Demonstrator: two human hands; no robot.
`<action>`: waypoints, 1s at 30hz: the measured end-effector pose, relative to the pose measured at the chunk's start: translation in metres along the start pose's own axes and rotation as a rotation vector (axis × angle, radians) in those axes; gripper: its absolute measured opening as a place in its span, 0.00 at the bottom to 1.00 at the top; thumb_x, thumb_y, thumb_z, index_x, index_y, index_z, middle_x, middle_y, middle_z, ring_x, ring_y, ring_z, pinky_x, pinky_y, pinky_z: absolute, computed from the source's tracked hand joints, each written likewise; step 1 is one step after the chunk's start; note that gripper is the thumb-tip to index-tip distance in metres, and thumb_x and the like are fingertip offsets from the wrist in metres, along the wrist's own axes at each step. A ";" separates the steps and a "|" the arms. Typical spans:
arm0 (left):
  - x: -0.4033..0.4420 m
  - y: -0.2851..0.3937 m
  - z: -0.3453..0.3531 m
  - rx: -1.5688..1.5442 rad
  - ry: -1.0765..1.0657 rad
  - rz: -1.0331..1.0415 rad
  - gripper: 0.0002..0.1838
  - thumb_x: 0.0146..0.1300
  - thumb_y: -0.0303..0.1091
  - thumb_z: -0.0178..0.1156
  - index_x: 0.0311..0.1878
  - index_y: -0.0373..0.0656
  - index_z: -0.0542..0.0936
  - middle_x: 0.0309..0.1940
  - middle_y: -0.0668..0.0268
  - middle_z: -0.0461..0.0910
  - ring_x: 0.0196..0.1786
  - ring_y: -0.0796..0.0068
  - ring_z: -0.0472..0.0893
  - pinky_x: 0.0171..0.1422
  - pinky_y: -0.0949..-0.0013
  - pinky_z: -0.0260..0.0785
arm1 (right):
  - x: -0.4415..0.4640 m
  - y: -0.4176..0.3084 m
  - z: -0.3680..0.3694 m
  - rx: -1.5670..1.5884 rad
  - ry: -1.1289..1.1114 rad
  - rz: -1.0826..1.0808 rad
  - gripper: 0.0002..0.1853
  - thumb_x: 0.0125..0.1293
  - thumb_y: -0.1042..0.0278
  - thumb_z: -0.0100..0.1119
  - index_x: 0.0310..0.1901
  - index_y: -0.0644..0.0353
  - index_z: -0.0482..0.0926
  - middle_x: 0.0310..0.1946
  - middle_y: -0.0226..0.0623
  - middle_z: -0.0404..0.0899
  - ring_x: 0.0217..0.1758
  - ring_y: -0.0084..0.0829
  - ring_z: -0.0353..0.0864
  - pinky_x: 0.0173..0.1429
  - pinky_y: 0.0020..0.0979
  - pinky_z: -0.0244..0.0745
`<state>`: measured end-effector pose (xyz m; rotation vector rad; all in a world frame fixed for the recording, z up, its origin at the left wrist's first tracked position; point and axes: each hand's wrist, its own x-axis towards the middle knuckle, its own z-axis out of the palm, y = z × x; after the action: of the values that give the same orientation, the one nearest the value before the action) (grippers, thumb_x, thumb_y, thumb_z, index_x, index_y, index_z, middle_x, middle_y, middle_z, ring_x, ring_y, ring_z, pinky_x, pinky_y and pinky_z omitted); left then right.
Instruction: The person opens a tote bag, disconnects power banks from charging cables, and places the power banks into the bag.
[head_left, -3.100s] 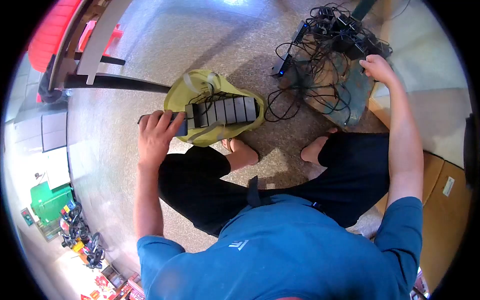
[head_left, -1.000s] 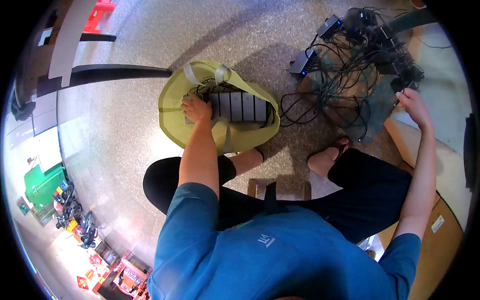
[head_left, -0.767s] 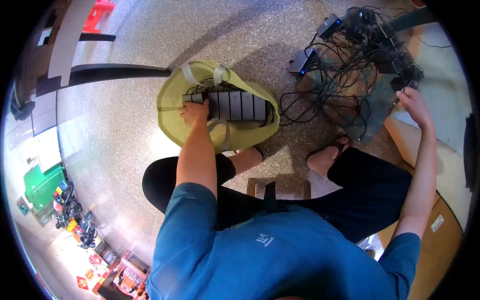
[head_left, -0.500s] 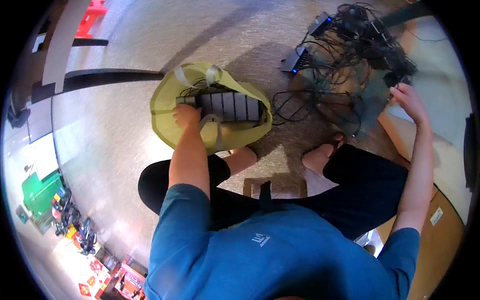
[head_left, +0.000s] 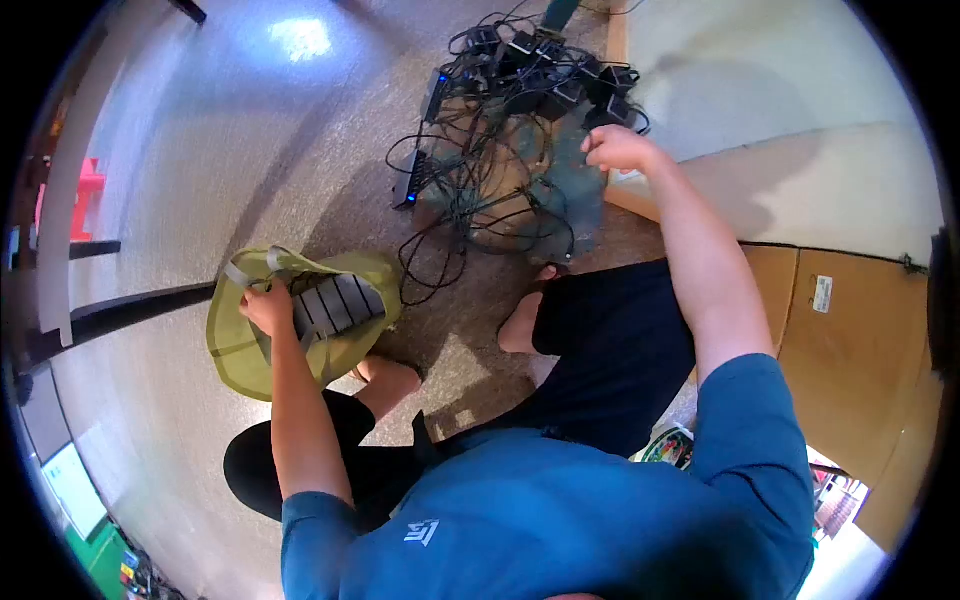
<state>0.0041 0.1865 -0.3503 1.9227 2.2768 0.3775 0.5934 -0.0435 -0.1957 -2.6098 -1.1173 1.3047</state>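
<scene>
Several flat-sided grey blocks [head_left: 338, 304] sit in a row inside a floppy yellow-green bag [head_left: 240, 368] on the speckled floor [head_left: 335, 150]. Left hand [head_left: 268, 308] is at the bag's mouth, fingers bent, can't tell what that grip has. Right hand [head_left: 615, 149] is near some chunky black adapters [head_left: 562, 98] and loopy rubbery-looking cables [head_left: 487, 190], fingers curled, can't tell if its grip has anything.

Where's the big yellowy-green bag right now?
In the head view, the bag is on the floor to the person's left, beside the left foot, with the left hand at its opening.
</scene>
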 end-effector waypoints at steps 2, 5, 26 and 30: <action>0.002 0.004 0.001 -0.017 0.070 0.142 0.36 0.59 0.49 0.66 0.67 0.39 0.72 0.63 0.42 0.69 0.66 0.43 0.69 0.68 0.51 0.67 | 0.045 0.032 0.021 -0.311 0.057 -0.184 0.18 0.59 0.63 0.58 0.50 0.59 0.81 0.45 0.42 0.84 0.47 0.39 0.84 0.47 0.38 0.78; -0.032 0.068 -0.078 -0.098 0.039 0.256 0.30 0.61 0.41 0.66 0.65 0.40 0.75 0.60 0.49 0.73 0.63 0.49 0.72 0.65 0.55 0.69 | 0.070 0.041 0.024 -0.478 0.171 -0.211 0.22 0.58 0.66 0.56 0.55 0.63 0.78 0.51 0.52 0.82 0.54 0.49 0.82 0.59 0.42 0.76; -0.141 0.166 -0.183 -0.253 -0.592 1.075 0.20 0.58 0.33 0.68 0.53 0.40 0.80 0.50 0.54 0.80 0.48 0.49 0.82 0.50 0.54 0.76 | 0.090 -0.003 0.001 -0.200 0.629 0.003 0.29 0.50 0.48 0.71 0.48 0.64 0.81 0.45 0.51 0.85 0.50 0.49 0.85 0.56 0.43 0.79; -0.151 0.177 -0.175 -0.304 -0.612 1.135 0.20 0.59 0.36 0.67 0.53 0.40 0.80 0.50 0.54 0.80 0.47 0.49 0.82 0.49 0.54 0.76 | 0.061 0.005 0.001 -0.235 0.553 0.009 0.28 0.46 0.44 0.68 0.35 0.65 0.85 0.38 0.52 0.86 0.46 0.48 0.86 0.53 0.43 0.80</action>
<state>0.1524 0.0474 -0.1420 2.4714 0.5927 0.1605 0.6195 -0.0108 -0.2401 -2.8587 -1.2009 0.4061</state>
